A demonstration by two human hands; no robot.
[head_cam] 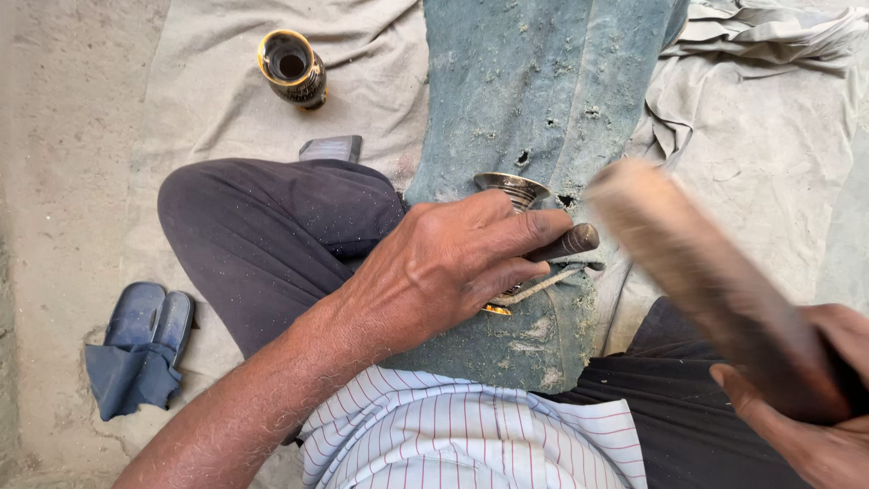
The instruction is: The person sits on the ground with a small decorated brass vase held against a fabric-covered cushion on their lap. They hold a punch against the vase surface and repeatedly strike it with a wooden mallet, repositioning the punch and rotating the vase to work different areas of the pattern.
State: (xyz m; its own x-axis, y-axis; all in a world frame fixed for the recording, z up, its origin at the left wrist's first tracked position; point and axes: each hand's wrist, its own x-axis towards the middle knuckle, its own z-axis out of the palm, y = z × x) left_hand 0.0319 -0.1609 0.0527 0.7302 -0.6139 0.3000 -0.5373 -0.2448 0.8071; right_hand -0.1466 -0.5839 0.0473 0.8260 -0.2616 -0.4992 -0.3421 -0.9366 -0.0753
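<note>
My left hand (453,263) is closed around a dark rod-like tool (568,243), pressing it against a small flared metal piece (512,188) that rests on a dusty blue-green block (534,109) between my legs. My right hand (806,407) grips the lower end of a thick wooden stick (697,272), raised at the right and blurred by motion. A thin metal strip lies under my left fingers. The lower part of the metal piece is hidden by my hand.
A dark and gold flared vessel (291,68) stands on the grey cloth (362,91) at the back left. A small grey block (331,148) lies behind my left knee. Blue sandals with a blue rag (140,349) lie on the sandy ground at left.
</note>
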